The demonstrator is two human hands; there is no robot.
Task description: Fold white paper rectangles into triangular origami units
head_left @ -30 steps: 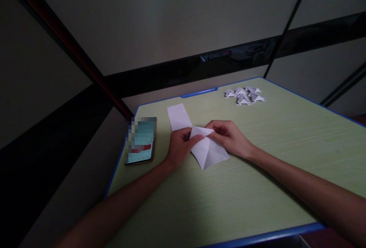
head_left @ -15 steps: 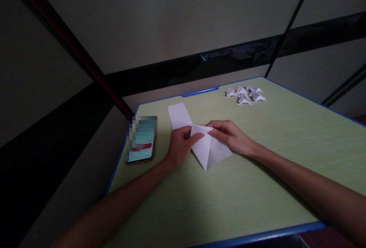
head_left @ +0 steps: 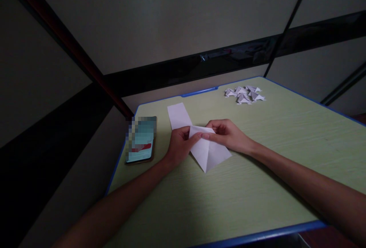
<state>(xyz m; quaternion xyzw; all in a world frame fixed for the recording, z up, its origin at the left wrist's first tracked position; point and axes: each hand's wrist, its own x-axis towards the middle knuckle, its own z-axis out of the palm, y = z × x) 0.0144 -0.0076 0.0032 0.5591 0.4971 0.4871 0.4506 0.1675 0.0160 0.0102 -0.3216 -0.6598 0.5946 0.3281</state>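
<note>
A creased sheet of white paper [head_left: 204, 154] is held between my two hands, one corner pointing toward me and a fold line running up its middle. My left hand [head_left: 180, 147] pinches its left side, thumb on top and fingers hidden behind. From the right, my right hand [head_left: 228, 137] grips the upper part, its thumb laid across the paper. The two thumb tips nearly meet near the centre crease. Just beyond my left hand lies a flat white paper strip [head_left: 179, 114], its near end hidden by the hand.
Left of my hands a phone [head_left: 141, 139] with a lit, partly blurred screen lies on the pale green table [head_left: 271, 194]. Several folded white paper figures [head_left: 243, 98] sit grouped at the back right. A panelled wall [head_left: 171, 23] rises behind the blue table edge.
My right thumb has moved left across the paper, close to my left thumb. The paper's near corner has shifted slightly toward me. The phone, strip and figures stay put.
</note>
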